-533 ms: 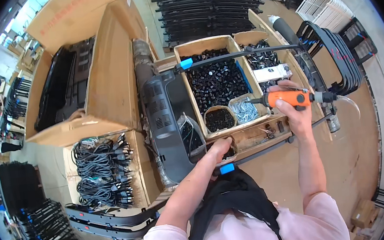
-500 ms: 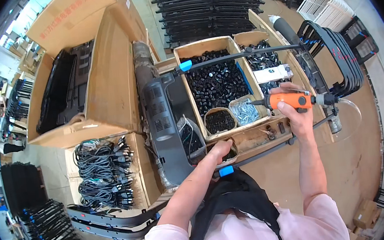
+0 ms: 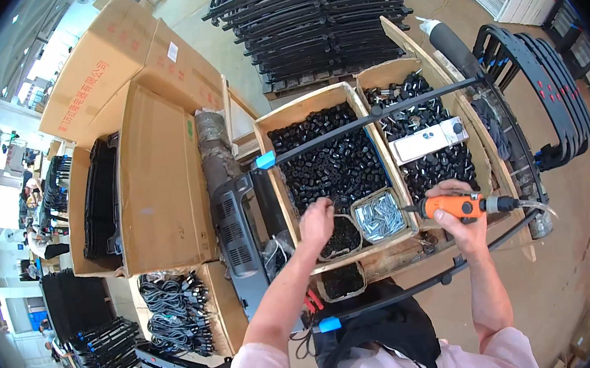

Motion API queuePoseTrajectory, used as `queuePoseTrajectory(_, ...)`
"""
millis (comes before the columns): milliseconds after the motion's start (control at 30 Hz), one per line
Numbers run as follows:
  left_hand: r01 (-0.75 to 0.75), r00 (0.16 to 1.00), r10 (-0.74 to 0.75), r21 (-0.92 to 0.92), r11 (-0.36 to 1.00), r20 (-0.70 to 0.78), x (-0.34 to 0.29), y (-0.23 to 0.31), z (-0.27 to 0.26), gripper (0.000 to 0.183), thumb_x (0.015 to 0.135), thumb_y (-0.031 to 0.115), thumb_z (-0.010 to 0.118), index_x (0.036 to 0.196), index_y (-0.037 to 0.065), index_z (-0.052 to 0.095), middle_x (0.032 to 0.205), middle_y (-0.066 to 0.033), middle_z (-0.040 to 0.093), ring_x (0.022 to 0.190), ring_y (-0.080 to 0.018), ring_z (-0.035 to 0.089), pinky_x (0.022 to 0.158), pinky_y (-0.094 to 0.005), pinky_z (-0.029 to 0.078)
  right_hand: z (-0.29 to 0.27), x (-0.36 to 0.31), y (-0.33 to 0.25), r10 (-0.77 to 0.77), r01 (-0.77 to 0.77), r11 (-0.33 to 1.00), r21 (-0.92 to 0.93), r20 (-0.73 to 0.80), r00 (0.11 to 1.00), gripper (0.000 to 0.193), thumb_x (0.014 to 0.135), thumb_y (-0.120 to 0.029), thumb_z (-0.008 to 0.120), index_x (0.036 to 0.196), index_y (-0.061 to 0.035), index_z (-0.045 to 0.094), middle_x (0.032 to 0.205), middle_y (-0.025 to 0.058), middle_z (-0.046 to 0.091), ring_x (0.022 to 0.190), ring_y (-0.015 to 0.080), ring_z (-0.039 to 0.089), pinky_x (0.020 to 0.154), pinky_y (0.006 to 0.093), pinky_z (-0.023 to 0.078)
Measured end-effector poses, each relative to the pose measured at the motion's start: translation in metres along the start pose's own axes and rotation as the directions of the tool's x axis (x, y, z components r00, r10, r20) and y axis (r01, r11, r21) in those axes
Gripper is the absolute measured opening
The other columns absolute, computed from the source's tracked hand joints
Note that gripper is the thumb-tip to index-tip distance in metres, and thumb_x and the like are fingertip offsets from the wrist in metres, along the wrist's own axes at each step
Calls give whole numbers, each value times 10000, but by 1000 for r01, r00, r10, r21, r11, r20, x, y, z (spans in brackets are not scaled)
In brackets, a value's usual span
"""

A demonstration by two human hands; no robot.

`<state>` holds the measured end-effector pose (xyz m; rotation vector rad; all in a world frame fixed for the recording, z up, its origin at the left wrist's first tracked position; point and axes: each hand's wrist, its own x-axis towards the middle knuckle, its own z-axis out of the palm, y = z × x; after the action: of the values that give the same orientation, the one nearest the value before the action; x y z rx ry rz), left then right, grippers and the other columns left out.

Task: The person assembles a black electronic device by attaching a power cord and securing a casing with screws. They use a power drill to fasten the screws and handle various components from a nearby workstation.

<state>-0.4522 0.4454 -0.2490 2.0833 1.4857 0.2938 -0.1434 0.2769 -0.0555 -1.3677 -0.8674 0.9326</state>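
Observation:
My right hand (image 3: 467, 232) is wrapped round an orange air screwdriver (image 3: 448, 207) with a clear hose at its back end. Its dark bit points left, over the edge of a small tub of silver screws (image 3: 380, 217). My left hand (image 3: 317, 223) hovers with bunched fingers at the near edge of a wooden bin of black plastic parts (image 3: 331, 155). Whatever those fingers pinch is too small to make out. Just below that hand sits a tub of small black screws (image 3: 340, 239). A black rectangular frame (image 3: 402, 106) lies across the bins.
Closer to my body stands another tub of dark small parts (image 3: 342, 283), beside red-handled pliers (image 3: 313, 300). A white box (image 3: 429, 142) rests in the right bin. Coiled black cables (image 3: 173, 312) lie on a carton at left. Stacked black frames (image 3: 314, 24) stand beyond.
My left hand has come out of the nearest tub and moved away from my body to the bin's edge. My right hand still holds the screwdriver. The whole view has shifted.

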Motion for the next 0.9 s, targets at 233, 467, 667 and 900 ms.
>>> queuePoseTrajectory(233, -92, 956, -72, 523, 848, 284, 68, -15, 50, 226, 1007, 225, 690, 1178, 99, 614, 1200, -240, 669, 1018, -378, 770, 834, -450, 649, -3, 26, 25, 91, -90, 996, -23, 76, 993, 530, 848, -62, 827, 1327, 6, 611, 1223, 142, 740, 1147, 221, 704, 1034, 392, 567)
queuePoseTrajectory(467, -189, 959, 34, 546, 816, 281, 67, -35, 55, 179, 1053, 131, 540, 1186, 89, 652, 1134, -189, 676, 948, -371, 781, 761, -439, 661, 41, 69, 64, 162, -172, 980, 100, 104, 981, 557, 875, -83, 834, 1369, 7, 592, 1263, 153, 728, 1182, 195, 683, 1049, 358, 554)
queuePoseTrajectory(667, 23, 998, -36, 215, 976, 57, 59, -16, 19, 236, 978, 138, 678, 1183, 42, 612, 1152, -238, 693, 983, -428, 752, 855, -506, 632, 94, 122, 134, 95, -98, 995, 15, 123, 988, 524, 890, -81, 838, 1357, 10, 618, 1259, 121, 727, 1140, 166, 692, 1027, 328, 556)
queuePoseTrajectory(900, 187, 982, -186, 95, 978, -16, 53, -39, 26, 278, 965, 190, 614, 1159, -5, 654, 1192, -283, 706, 1071, -475, 727, 945, -549, 597, 139, 168, 235, 182, -152, 938, -311, 70, 981, 520, 865, -197, 870, 1321, -62, 661, 1102, 50, 746, 1040, 160, 704, 980, 332, 547)
